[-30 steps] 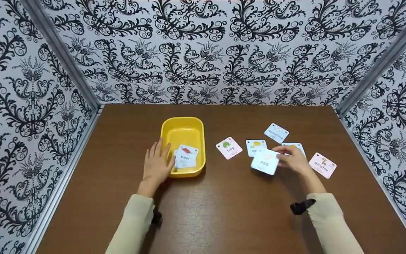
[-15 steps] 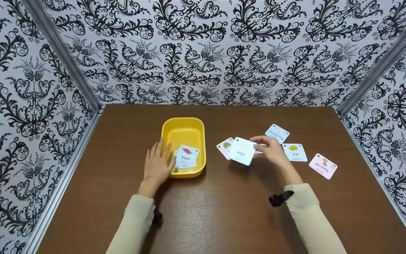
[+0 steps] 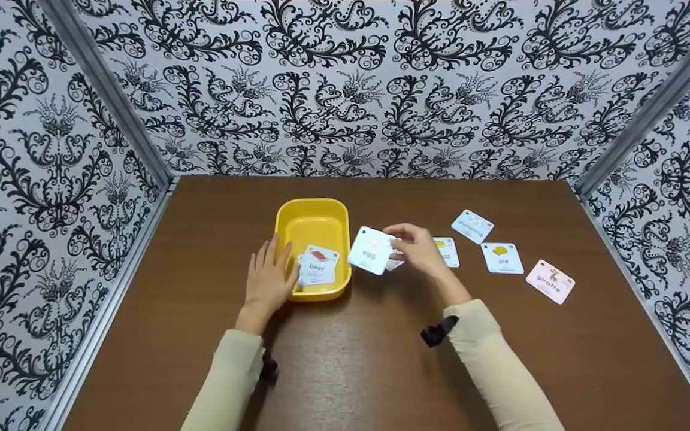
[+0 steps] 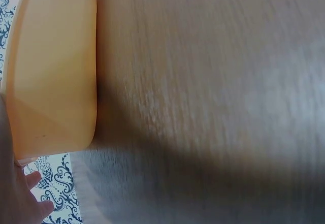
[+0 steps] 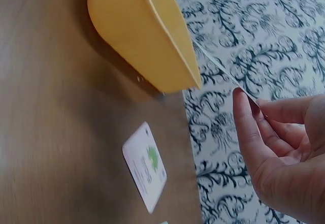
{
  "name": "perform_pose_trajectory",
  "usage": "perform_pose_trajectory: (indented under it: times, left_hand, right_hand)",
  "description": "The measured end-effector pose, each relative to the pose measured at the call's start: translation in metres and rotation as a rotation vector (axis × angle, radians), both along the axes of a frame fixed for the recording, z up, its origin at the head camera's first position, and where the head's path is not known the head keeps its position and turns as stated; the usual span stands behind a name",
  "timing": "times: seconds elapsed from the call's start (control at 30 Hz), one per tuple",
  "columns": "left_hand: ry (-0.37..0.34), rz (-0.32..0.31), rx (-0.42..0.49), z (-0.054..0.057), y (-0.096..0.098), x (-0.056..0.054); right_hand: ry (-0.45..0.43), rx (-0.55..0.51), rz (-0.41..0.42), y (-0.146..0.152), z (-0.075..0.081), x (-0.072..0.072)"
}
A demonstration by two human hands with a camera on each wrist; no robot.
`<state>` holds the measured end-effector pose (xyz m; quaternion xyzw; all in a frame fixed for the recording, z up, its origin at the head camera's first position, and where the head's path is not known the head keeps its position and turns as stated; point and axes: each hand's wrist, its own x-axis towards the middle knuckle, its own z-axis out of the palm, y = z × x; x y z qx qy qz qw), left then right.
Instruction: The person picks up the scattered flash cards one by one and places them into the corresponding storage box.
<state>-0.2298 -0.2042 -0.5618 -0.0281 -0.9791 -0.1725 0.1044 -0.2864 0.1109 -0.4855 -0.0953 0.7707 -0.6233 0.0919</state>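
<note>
My right hand pinches a flash card marked "egg" by its edge, just off the right rim of a yellow tray. The right wrist view shows this card edge-on between thumb and fingertips. Spread fingers of my left hand rest at the tray's near-left rim, its thumb reaching toward the inside. Inside the tray a "beef" card overlaps another pale blue card. A pink frog card lies on the table, largely hidden in the head view behind the egg card and right hand.
Right of the right hand, a partly covered blue card lies near the "pie" card, a "dumpling" card and a pink "giraffe" card. Patterned walls close off the brown table's back and sides.
The right hand has carried the egg card leftward, from over the blue cards past the frog card to the tray's edge. The left hand and tray have stayed put.
</note>
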Motion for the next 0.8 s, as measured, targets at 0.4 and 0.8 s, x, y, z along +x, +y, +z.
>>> perform_pose_trajectory:
  times: [0.4,0.8]
  left_hand:
    - [0.006,-0.003,0.009,-0.001,0.000,0.000]
    - [0.008,-0.004,0.003,-0.001,-0.001,0.001]
  right_hand:
    - [0.038,0.116,0.007,-0.057,-0.009,0.000]
    - [0.160,0.345,0.071,-0.096,-0.018,0.005]
